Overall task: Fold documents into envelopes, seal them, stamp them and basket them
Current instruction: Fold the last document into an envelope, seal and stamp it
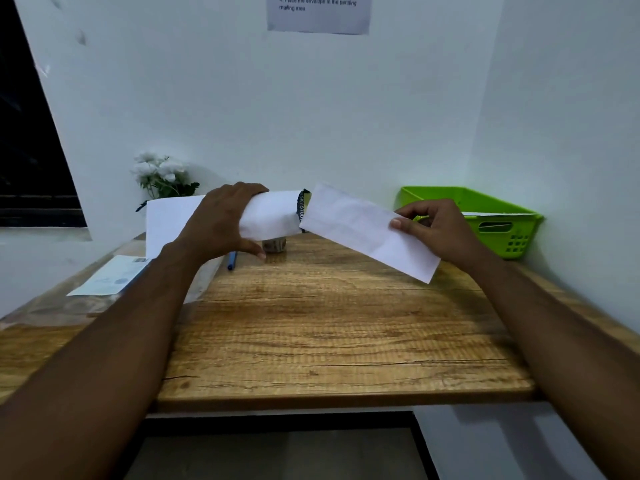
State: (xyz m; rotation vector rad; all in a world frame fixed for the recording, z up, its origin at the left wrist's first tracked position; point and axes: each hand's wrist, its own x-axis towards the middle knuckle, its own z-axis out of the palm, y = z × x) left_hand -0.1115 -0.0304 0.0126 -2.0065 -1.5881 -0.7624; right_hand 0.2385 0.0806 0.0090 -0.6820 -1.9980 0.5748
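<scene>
My left hand [225, 223] grips a white folded document [273, 214] held above the wooden desk [329, 323], the paper bending over my fingers. My right hand [436, 230] pinches the right end of a white envelope [360, 226], which tilts down to the right. The envelope's left end meets the right end of the document. A green basket [498, 230] stands at the back right corner with a white envelope lying in it.
A printed sheet [110, 275] lies at the desk's left side. A blue pen [231, 261] and a small round object [273, 244] sit behind my left hand. White flowers [162, 176] stand at the back left. An instruction sheet [318, 12] hangs on the wall.
</scene>
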